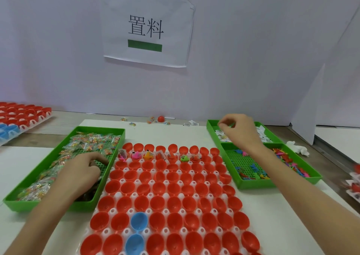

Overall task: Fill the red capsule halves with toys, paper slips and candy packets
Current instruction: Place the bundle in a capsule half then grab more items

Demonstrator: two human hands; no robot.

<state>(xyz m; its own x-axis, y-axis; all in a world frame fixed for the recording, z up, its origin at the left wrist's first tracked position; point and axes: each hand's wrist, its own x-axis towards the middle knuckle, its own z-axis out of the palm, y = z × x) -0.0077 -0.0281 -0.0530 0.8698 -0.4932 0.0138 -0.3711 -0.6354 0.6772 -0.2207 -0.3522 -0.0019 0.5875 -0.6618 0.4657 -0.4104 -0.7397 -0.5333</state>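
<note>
Both hands are picking at once. My left hand [83, 167] is down in the long green plastic tray of clear-wrapped candy packets [64, 157], fingers curled onto the pile; can't tell whether a packet is actually pinched yet. My right hand [238, 130] is over the far green tray of white paper slips [262, 134], thumb and forefinger closed, probably on a slip, though the slip itself is too small to confirm.

The white moulded rack of red plastic capsule halves [167, 194] sits on the bench between the trays. Only the second row from the far edge has contents: small coloured plastic toys [136, 155], slips and wrappers. The far row and every nearer row look empty. One blue capsule pair [136, 233] sits near me; I'll skip it.

Doing this well:
- Take one piece per pinch; packets cling together, so shake off extras over the tray.
- Drop in row order, left to right, so no cup gets missed.
- Seat each item below the rim.
- The near green tray of toys [272, 169] comes next.
</note>
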